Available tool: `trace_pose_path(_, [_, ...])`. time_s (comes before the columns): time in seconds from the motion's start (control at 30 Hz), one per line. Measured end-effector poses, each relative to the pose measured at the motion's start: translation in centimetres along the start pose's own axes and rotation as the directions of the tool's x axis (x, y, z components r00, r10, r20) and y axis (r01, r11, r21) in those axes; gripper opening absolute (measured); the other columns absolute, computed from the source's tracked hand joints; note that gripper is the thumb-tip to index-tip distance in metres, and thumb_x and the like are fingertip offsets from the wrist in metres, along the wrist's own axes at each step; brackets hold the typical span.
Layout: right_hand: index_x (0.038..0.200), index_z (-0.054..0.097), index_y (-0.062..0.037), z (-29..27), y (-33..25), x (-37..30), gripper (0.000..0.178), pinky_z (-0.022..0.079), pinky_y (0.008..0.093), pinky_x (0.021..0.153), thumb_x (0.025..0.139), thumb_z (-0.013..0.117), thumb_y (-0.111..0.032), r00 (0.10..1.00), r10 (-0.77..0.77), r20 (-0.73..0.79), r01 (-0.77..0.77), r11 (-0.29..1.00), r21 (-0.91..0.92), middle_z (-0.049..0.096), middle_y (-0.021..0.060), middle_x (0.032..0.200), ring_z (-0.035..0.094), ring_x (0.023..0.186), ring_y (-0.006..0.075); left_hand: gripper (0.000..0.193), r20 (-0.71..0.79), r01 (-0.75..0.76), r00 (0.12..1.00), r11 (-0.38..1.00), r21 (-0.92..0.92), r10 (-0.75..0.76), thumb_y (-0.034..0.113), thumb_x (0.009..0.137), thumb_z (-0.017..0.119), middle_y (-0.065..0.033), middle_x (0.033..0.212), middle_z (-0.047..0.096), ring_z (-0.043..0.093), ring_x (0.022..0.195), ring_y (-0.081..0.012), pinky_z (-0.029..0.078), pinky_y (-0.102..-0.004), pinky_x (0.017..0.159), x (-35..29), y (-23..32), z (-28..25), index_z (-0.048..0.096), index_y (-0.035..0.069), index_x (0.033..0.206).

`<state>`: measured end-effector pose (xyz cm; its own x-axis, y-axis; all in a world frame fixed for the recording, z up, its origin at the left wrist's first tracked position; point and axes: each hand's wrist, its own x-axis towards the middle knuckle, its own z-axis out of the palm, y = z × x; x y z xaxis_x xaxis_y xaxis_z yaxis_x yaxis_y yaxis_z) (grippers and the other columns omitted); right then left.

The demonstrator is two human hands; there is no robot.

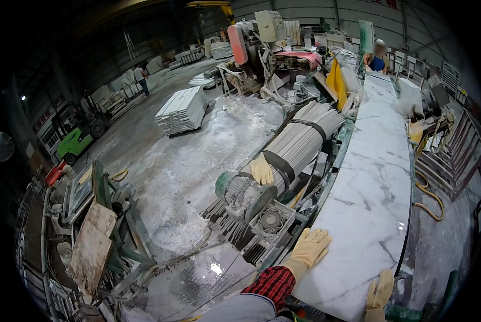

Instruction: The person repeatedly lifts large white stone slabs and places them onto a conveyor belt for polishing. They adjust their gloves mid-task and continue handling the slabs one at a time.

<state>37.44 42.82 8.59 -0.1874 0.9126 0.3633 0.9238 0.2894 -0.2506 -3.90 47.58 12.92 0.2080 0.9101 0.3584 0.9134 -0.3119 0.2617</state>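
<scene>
A long white marble slab (pixel 369 177) with grey veins runs away from me. Flat on its near left edge lies my left hand (pixel 309 248), in a cream rubber glove, fingers stretched out and nothing in them. At the near right edge of the slab, my right hand (pixel 379 294), gloved the same way, rests with its fingers extended; its wrist is cut off by the picture's lower rim. A loose cream glove (pixel 262 169) lies by a dusty electric motor (pixel 246 194), left of the slab.
Strapped grey strips (pixel 299 142) lie beside the slab. A person (pixel 378 60) stands at its far end. To the right are a yellow hose (pixel 431 206) and a metal rack (pixel 455 155). Leftward are a stack of white slabs (pixel 181 110), a green forklift (pixel 77 139) and worn boards (pixel 93 241).
</scene>
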Motion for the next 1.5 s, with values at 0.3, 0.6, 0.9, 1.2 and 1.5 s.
trace_pose_path(0.3, [0.140,0.062,0.0081,-1.0,-1.6,0.3,0.054,0.038,0.0580,0.122,0.093,0.063,-0.020,0.999,0.027,0.027,-0.028,0.999,0.043,0.061,0.0312,0.146,0.053,0.138,0.0520,0.047,0.061,0.023,0.998,1.000,0.014,-0.023,0.036,0.105,0.063,-0.0113,0.155,0.059,0.051,0.147,-0.0317,0.035,-0.0621,0.123,-0.7,-0.4,-0.7,0.059,0.015,0.147])
trace_pose_path(0.6, [0.141,0.065,-0.0058,-3.5,-4.6,-0.3,0.050,0.043,0.0516,0.120,0.096,0.068,-0.029,0.984,0.144,-0.103,-0.148,0.989,-0.032,0.067,0.0185,0.144,0.059,0.137,0.0377,0.039,-0.024,-0.212,0.977,0.970,-0.116,0.210,0.024,0.096,0.067,-0.0251,0.139,0.064,0.056,0.138,-0.0402,0.041,-0.0568,0.112,0.3,-0.4,-0.1,0.067,0.003,0.128])
trace_pose_path(0.9, [0.141,0.064,-0.0006,-4.7,-6.0,-5.3,0.051,0.041,0.0497,0.122,0.098,0.065,-0.027,0.975,0.152,-0.164,-0.159,0.987,-0.027,0.062,0.0202,0.148,0.054,0.141,0.0382,0.054,0.091,-0.184,0.980,0.980,0.070,0.177,0.041,0.113,0.052,-0.0238,0.159,0.058,0.052,0.148,-0.0417,0.035,-0.0579,0.124,-1.2,0.1,0.2,0.064,0.004,0.151])
trace_pose_path(1.2, [0.138,0.065,0.0006,-5.3,-7.6,-12.4,0.048,0.043,0.0507,0.120,0.097,0.066,-0.024,0.975,0.116,-0.187,-0.101,0.991,0.086,0.064,0.0231,0.142,0.058,0.136,0.0414,0.046,0.119,-0.053,0.992,0.998,0.016,0.051,0.023,0.102,0.064,-0.0259,0.158,0.056,0.047,0.149,-0.0465,0.031,-0.0615,0.124,-2.2,-0.6,0.7,0.063,0.003,0.144])
trace_pose_path(1.5, [0.131,0.068,-0.0048,-10.7,-12.3,-18.5,0.038,0.049,0.0545,0.113,0.097,0.067,-0.020,0.954,0.256,-0.157,-0.227,0.957,0.183,0.068,0.0233,0.133,0.063,0.126,0.0453,0.047,0.159,-0.317,0.936,0.948,-0.016,0.315,0.029,0.102,0.063,-0.0235,0.154,0.057,0.050,0.145,-0.0437,0.033,-0.0565,0.124,0.9,0.5,-0.6,0.062,0.008,0.143])
